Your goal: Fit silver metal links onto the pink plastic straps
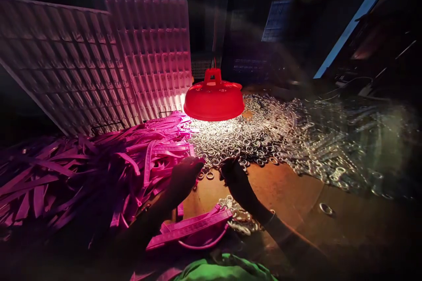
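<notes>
Dim surroundings are lit by a red lamp (214,103) at twelve o'clock from the hands, above a brown bench (277,189). Ribbed panels (158,52) are stood at ten to eleven o'clock. Pink straps (158,145) are heaped at nine o'clock, and metal rings (237,140) are spread from twelve to three. The left hand (186,173) and right hand (233,178) are brought near the rings' edge, a gap left between; each grip is shadowed, so whether anything is held cannot be told. More straps are laid at six o'clock, beside a small ring pile (242,218).
</notes>
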{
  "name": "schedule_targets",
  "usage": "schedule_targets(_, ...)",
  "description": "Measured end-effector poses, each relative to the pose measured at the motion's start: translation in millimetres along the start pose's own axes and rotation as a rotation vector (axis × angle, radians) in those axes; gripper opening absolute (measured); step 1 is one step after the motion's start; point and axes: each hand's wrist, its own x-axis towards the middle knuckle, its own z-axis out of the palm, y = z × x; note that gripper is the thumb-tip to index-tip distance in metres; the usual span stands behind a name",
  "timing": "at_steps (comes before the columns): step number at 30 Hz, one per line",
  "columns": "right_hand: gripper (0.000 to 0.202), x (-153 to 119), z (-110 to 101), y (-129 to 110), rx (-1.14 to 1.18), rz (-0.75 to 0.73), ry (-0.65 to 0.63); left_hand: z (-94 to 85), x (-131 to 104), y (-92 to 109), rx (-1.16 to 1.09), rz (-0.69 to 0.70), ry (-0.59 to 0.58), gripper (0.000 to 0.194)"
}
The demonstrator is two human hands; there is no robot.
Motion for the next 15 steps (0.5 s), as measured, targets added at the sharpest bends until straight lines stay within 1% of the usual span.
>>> schedule_targets(3,0.04,-5.5,3.8,8.0,0.034,0.034,-0.031,12.9,-3.7,-24.3,-0.141,-0.131,-0.085,0.036)
schedule_targets(4,0.04,-7.2,4.9,10.0,0.042,0.044,-0.037,17.0,-4.5,-30.6,-0.203,-0.175,-0.089,0.036)
schedule_targets(6,0.04,-9.1,6.2,11.7,0.052,0.063,-0.047,20.6,-5.3,-34.0,-0.297,-0.2,-0.039,0.035)
schedule_targets(8,0.041,-9.0,6.8,10.5,0.058,0.075,-0.048,16.7,-5.6,-23.6,-0.338,-0.184,0.031,0.034)
schedule_targets(9,0.041,-8.3,6.8,9.4,0.06,0.078,-0.047,12.5,-6.0,-14.4,-0.345,-0.169,0.051,0.039)
schedule_targets(12,0.041,-4.8,6.5,7.4,0.067,0.077,-0.042,-2.4,-8.7,15.7,-0.346,-0.127,0.087,0.068)
schedule_targets(14,0.041,-2.5,6.4,9.4,0.071,0.073,-0.041,-9.0,-9.7,26.3,-0.344,-0.086,0.1,0.074)
schedule_targets(15,0.041,-1.6,6.4,11.4,0.071,0.069,-0.042,-10.3,-9.1,26.7,-0.343,-0.077,0.105,0.074)
